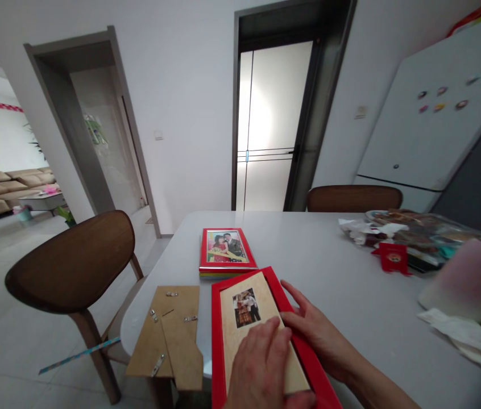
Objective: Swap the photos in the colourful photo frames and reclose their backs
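A red picture frame (216, 346) lies tilted at the table's near edge. Inside its border is a pale beige board (229, 338) bearing a small photo (247, 308) of people. My left hand (260, 363) is closed over the lower part of this board, fingers on its face and thumb by its bottom edge. Gripping the frame's right side is my right hand (309, 321), some of its fingers hidden. Left of the frame, a brown backing board (181, 335) with metal clips overhangs the table edge. Behind stands a small pile of red-edged framed pictures (227, 250), a couple's portrait on top.
The white table (300, 244) carries clutter at right: a red packet (394, 258), crumpled tissues, plastic packaging and a pinkish container (457, 278). Brown chairs stand left (74, 261) and at the far side (353, 199). A fridge (428, 113) is behind at right.
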`<state>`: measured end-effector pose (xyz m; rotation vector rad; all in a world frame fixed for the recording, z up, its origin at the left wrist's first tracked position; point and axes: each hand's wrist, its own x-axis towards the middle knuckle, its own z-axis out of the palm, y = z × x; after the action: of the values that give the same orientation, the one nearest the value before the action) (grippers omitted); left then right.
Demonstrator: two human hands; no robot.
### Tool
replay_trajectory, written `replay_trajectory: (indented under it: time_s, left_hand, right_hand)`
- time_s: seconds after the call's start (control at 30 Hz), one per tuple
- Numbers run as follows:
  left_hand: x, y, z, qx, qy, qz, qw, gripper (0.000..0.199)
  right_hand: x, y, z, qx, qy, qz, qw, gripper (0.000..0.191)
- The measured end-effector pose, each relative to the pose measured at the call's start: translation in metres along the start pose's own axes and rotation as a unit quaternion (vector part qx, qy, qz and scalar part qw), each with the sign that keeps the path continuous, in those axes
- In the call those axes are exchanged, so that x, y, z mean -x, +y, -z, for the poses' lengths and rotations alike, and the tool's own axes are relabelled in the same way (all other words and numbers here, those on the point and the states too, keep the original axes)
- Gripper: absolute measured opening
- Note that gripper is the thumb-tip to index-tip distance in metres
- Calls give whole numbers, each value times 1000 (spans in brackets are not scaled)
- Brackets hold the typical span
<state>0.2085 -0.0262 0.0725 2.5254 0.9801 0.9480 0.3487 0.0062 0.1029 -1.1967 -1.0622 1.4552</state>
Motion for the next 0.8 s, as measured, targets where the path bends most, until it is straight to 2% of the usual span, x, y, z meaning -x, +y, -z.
replay_trajectory:
  time_s: [0.1,0.17,0.27,0.33,0.4,0.47,0.5,0.7,0.8]
  left_hand:
    - [-4,4,14,-16,33,-40,999,50]
    - [1,-1,28,-10,99,-16,995,46]
    - [19,-16,47,30,201,135,970,41]
    - [35,-32,54,75,231,252,937,38]
    - [52,-49,55,129,246,333,901,38]
    - [67,-64,51,154,252,368,882,40]
    - [74,-70,49,147,250,375,881,41]
    - [91,-81,44,-26,169,364,916,39]
    - [92,-80,46,-129,113,361,917,35]
  right_hand:
    - [-7,5,8,80,24,6,997,72]
    - [-15,11,18,146,45,14,988,68]
    - [-27,23,35,276,81,35,957,61]
    - [-32,30,44,377,114,52,918,56]
    - [-34,36,50,453,143,66,878,51]
    - [-34,41,53,498,158,74,849,47]
    - [-33,42,53,516,161,75,838,45]
    - [-34,49,51,591,155,79,788,44]
    - [-34,50,51,606,153,79,776,44]
